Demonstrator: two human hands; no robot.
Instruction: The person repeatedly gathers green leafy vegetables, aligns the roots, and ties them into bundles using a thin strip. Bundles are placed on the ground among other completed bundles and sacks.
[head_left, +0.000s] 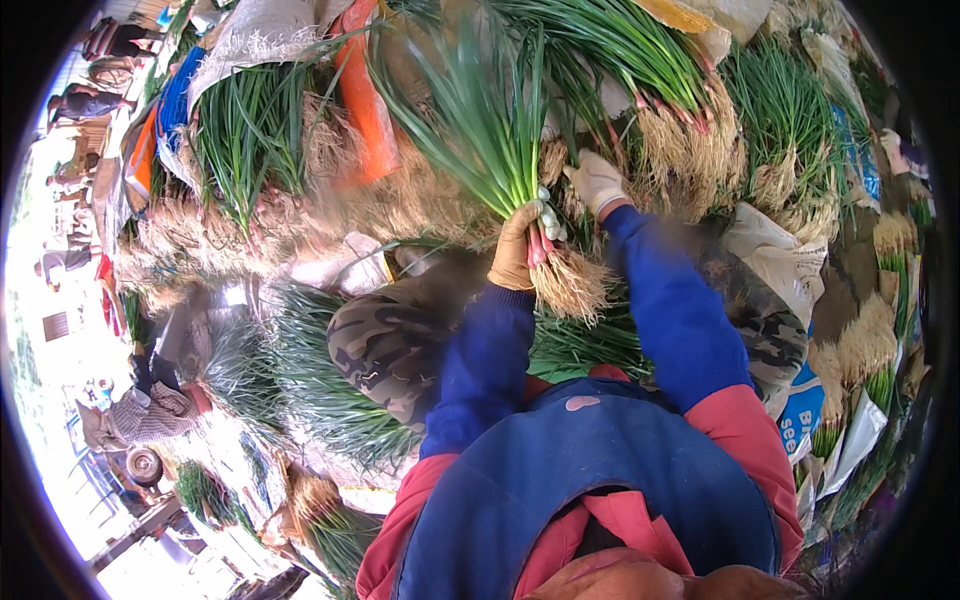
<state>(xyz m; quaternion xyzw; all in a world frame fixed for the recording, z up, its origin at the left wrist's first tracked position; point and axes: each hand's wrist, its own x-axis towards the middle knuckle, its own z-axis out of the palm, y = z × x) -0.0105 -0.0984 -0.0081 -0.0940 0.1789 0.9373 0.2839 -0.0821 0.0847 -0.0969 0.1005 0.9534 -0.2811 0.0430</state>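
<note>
My left hand (515, 251), in a tan glove, is closed around a bunch of green garlic (499, 142). Its flat leaves fan up and to the left, while pink stalk bases and a pale root tuft (574, 283) hang out below the grip. Pale rounded shapes along the stalks look like the glove's fingertips. Just right of the bunch, my right hand (598, 181), in a pale glove, reaches in among more stalks and roots; whether its fingers grip any is unclear. Beyond it lies a large pile of green garlic (671, 86) with pink bases and long roots.
A rooted heap (247, 142) spreads at the upper left beside an orange plastic roll or sheet (365, 105). Leafy bundles (322, 375) lie left of my camouflage-clad knee (390, 337). More bundles (862, 345) and printed sacks (776, 262) are on the right. Another person (154, 409) works at far left.
</note>
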